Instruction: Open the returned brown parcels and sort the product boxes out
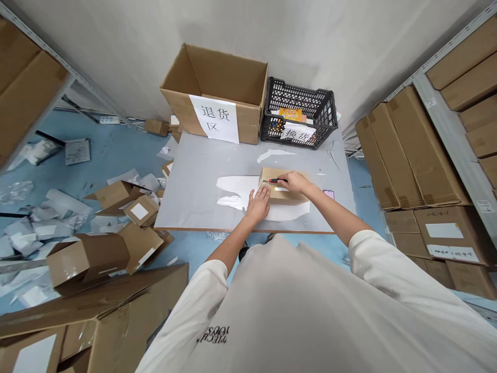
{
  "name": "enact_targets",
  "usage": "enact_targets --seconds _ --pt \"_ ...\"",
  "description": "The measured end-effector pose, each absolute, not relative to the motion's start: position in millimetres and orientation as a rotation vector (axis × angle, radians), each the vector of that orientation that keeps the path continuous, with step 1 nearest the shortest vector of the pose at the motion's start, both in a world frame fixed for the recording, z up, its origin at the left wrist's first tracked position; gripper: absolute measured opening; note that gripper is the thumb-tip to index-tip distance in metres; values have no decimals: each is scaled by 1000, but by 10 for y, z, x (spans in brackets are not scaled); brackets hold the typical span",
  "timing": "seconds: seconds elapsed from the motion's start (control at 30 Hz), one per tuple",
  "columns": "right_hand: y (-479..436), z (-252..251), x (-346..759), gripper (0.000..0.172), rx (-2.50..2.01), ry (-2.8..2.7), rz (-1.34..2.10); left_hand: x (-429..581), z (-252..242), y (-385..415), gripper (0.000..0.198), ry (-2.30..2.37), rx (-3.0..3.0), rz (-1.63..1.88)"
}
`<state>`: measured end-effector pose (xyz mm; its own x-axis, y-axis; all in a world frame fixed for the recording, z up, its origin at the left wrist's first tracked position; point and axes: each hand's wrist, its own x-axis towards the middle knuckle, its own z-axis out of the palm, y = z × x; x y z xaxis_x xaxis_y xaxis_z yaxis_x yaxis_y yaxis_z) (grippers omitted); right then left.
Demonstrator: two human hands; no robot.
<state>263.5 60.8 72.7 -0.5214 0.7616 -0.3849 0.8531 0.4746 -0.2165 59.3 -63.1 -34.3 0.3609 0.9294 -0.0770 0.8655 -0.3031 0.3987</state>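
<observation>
A small brown cardboard box [287,196] lies on the table in front of me. My left hand [259,203] rests on its left front corner, fingers stretched out and lying flat on it. In my right hand [295,182] is a red and black box cutter [276,180], its tip pointing left over the box's top near the left end. A white label shows partly on the box between my hands. Under the box lie bare white patches in the grey tabletop [194,181].
Along the back edge stand a large open carton [171,101] and a black plastic crate [330,119] with packets inside. A phone [329,194] lies right of my forearm. Empty boxes [89,256] and wrapping litter the floor at left; shelves of cartons [411,150] stand at right.
</observation>
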Motion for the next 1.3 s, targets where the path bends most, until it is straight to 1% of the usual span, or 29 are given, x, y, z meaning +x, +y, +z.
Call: enact_targets --seconds 0.27,0.53,0.9,1.03,1.3 --pt "601 816 2598 42 1377 2422 -556 595 -331 -645 74 1572 2270 217" --pt "547 736 2679 45 1407 2416 -586 592 -282 -648 71 1588 2251 199" --pt "584 739 2780 41 1420 2382 -591 594 -245 -682 73 1626 2243 135" --pt "613 685 3084 40 1513 2328 -583 596 -227 -673 74 1646 2228 130" --pt "549 692 4241 31 1761 2200 -632 611 -206 -645 72 1671 2232 99"
